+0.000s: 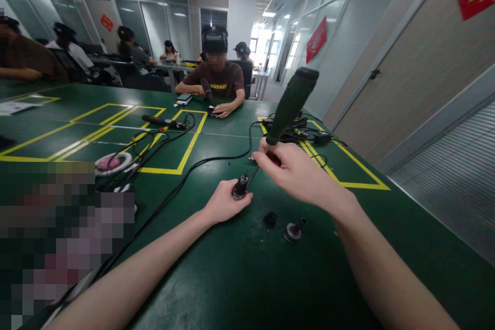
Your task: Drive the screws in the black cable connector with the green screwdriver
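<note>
1. Green screwdriver (293,105), one, slanted, shaft pinched by the right hand (284,167).
2. One black-and-silver cylinder (240,188), beside the screwdriver's shaft, grasped by the left hand (223,202).
3. Two loose parts on the table (216,278): black piece (269,219), stemmed disc (292,233).
4. One white ring (126,159) around a pink object (109,164).

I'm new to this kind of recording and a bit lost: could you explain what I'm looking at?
There is no robot here, just a person's two bare hands. The single picture comes from a camera worn on that person's head, looking forward and down.

The left hand holds a small dark part. The right hand holds a screwdriver, its green handle up and its shaft slanting down beside the part; whether they touch is hard to tell.

On the green table lie a black piece, a round metal piece, yellow tape lines and black cables. Across it, a co-worker holds a power tool.
</note>
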Tool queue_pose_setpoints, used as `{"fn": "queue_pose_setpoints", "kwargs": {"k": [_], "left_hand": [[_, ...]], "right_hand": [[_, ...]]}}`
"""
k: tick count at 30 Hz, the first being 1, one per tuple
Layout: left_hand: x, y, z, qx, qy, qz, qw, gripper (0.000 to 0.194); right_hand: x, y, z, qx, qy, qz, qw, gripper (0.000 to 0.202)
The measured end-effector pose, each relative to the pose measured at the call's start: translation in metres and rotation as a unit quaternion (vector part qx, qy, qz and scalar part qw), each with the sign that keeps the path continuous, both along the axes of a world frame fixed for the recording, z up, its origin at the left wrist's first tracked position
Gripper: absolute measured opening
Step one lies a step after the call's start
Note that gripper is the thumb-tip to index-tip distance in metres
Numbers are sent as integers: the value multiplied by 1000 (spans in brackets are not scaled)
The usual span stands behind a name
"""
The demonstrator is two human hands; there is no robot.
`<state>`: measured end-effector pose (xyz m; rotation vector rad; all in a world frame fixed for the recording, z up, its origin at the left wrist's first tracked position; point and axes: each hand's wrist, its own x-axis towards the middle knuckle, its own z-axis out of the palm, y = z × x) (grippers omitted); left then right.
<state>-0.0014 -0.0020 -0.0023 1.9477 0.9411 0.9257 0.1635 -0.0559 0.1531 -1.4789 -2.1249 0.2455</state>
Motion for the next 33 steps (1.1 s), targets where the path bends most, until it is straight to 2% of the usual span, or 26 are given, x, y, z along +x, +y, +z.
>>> {"fn": "queue_pose_setpoints", "kwargs": {"k": [7, 15, 21, 29, 33], "left_hand": [[0, -1, 1, 9, -5, -1, 1000, 24], [0, 0, 0, 2, -4, -6, 1000, 24], [-1, 0, -1, 8, 3, -3, 1000, 24], [0, 0, 0, 3, 1, -6, 1000, 24], [0, 0, -2, 7, 2, -2, 1000, 23]], "right_hand": [[0, 3, 1, 25, -32, -52, 998, 47], [3, -1, 1, -14, 11, 8, 1000, 35], [2, 2, 1, -1, -26, -35, 999, 44], [5, 0, 1, -28, 7, 2, 1000, 35], [2, 0, -1, -1, -5, -23, 1000, 37]]}}
